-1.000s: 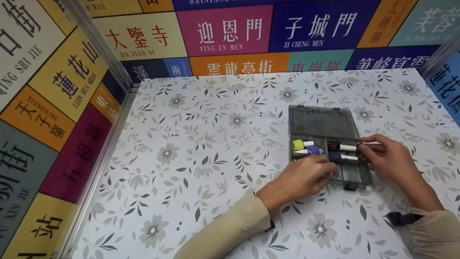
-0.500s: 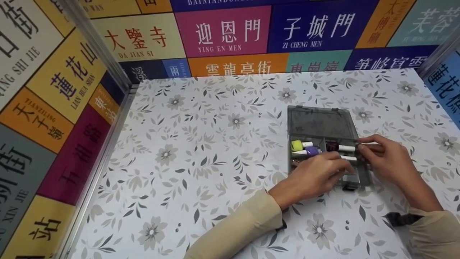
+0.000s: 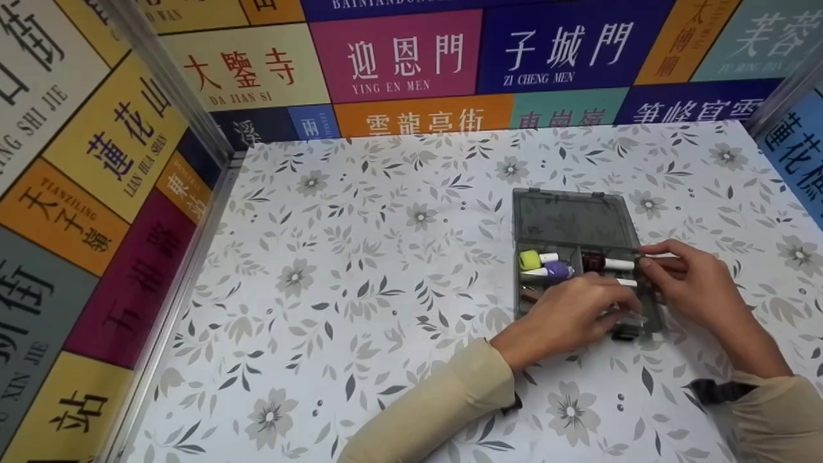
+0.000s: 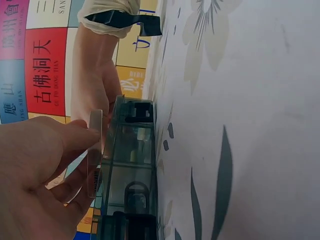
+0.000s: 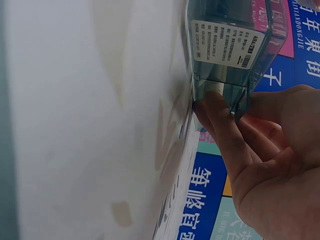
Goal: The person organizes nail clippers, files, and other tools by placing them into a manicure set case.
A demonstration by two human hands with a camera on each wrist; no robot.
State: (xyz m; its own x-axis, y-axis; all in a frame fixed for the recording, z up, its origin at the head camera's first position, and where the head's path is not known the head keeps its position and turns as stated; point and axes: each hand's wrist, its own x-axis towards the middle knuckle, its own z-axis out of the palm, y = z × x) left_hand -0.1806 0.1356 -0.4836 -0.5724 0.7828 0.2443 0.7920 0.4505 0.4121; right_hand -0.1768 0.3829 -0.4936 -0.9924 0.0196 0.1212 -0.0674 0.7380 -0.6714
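Note:
A translucent grey compartment box (image 3: pixel 517 292) lies on the table with its lid (image 3: pixel 572 218) tipped back. Inside sit a yellow-green nail polish bottle (image 3: pixel 530 260), a purple one (image 3: pixel 558 271) and a dark red one (image 3: pixel 593 261). Another bottle's white cap (image 3: pixel 627 283) peeks past my left hand (image 3: pixel 575 315), which hides much of the front compartments. Between thumb and fingers that hand pinches a thin clear plastic strip (image 4: pixel 95 150), held over the box's front part. My right hand (image 3: pixel 697 283) grips the box's right side wall, fingertips (image 5: pixel 214 100) against the outside.
The box stands toward the right of a table (image 3: pixel 360 257) covered with a floral cloth. Walls of coloured sign panels (image 3: pixel 398 58) rise behind the table and along its left. A printed label (image 5: pixel 227 44) is stuck on the box's outside.
My left hand has shifted to the right over the box's front compartments, uncovering the left front one. My right hand has stayed on the right side wall.

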